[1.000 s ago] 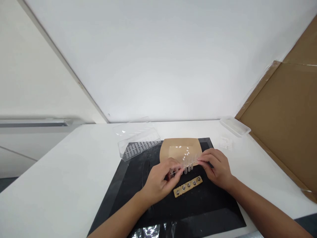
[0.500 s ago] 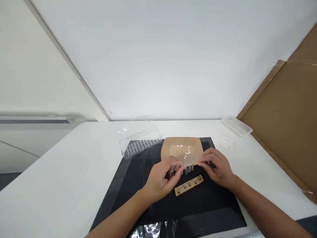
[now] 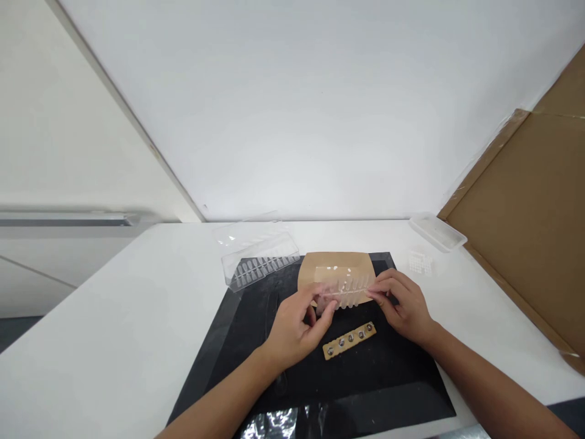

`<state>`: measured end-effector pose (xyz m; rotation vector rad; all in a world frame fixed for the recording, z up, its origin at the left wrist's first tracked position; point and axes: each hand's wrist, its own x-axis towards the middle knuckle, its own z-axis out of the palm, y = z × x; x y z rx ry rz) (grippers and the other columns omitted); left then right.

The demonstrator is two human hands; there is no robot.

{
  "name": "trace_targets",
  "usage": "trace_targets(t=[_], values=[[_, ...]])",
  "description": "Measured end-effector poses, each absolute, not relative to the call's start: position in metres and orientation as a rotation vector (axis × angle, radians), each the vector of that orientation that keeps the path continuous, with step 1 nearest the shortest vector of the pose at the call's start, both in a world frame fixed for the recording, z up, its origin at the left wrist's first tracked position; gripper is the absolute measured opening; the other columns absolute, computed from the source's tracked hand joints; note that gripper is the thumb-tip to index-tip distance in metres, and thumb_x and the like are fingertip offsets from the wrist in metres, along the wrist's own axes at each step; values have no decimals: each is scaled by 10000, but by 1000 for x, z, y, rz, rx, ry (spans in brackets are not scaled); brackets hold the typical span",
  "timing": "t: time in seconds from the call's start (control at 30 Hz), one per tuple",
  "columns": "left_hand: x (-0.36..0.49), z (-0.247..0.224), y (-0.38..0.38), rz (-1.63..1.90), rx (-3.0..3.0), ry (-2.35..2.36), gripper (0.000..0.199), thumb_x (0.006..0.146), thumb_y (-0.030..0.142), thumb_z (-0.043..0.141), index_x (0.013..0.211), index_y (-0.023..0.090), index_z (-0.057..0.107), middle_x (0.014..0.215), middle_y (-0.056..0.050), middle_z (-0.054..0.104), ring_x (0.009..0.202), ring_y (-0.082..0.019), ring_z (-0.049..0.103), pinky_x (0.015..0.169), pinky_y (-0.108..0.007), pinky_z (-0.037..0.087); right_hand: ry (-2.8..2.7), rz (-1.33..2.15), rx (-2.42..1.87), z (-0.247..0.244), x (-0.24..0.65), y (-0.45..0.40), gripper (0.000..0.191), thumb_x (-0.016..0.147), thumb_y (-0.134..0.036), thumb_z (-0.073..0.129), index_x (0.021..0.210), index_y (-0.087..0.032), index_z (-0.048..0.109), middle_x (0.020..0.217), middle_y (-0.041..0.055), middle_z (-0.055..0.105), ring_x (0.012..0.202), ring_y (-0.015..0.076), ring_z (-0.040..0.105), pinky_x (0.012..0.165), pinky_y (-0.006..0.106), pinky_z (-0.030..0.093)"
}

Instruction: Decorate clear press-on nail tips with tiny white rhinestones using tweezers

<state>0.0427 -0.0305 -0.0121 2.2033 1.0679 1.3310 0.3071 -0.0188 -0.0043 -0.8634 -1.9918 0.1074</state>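
Observation:
A clear strip of false nail tips (image 3: 350,294) is stretched between my two hands, above the near part of a tan tray (image 3: 309,266). My left hand (image 3: 299,320) grips the strip's left end, with thumb and fingers around it. The right end is pinched in the fingertips of my right hand (image 3: 402,303). Small white pieces (image 3: 336,268) lie in the tan tray, partly hidden behind the strip. Just in front of my hands, a tan bar with several round metal studs (image 3: 349,340) rests on the black mat (image 3: 365,384).
At the back left, a clear plastic box (image 3: 260,262) holds more nail tips, with a clear lid (image 3: 247,227) behind it. A white shallow tray (image 3: 437,232) and a sheet of small white dots (image 3: 420,263) lie at right. Cardboard (image 3: 521,225) borders the table's right side.
The strip has been tilted up so that both rows of tips show more. My left thumb has shifted slightly; my right hand stays almost in place.

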Motion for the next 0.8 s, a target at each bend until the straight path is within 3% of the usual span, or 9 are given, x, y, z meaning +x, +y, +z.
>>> trace_targets(t=[0.2,0.4,0.63,0.8], values=[[43,-19,-29,1343,2127,1100,298,982,245,650,1271,176,624,954,-66,785,564,-110,687,487,-203,544,-1916,119,-919,-4,307,-18,76,978,-161,698,1006,-232,697,908,48,687,781,168,642,606,291,527],[44,-10,-30,1331,2133,1035,98,998,222,616,1061,175,673,824,-36,740,609,-115,684,519,-185,540,-1887,146,-925,-5,307,-17,89,971,-151,708,1013,-228,692,889,36,664,750,151,605,602,287,508],[42,-9,-32,1353,2209,1012,166,968,246,644,1116,171,643,868,-28,719,470,-64,563,479,-191,496,-1956,141,-909,-6,308,-17,64,980,-168,692,1001,-229,697,915,52,693,789,168,646,606,287,540],[43,-5,-31,1296,2200,1040,136,1017,247,578,1041,178,693,748,-12,679,535,-101,597,526,-208,496,-1996,127,-834,-5,307,-18,101,972,-138,686,1004,-232,706,918,52,705,819,175,679,668,303,584]])
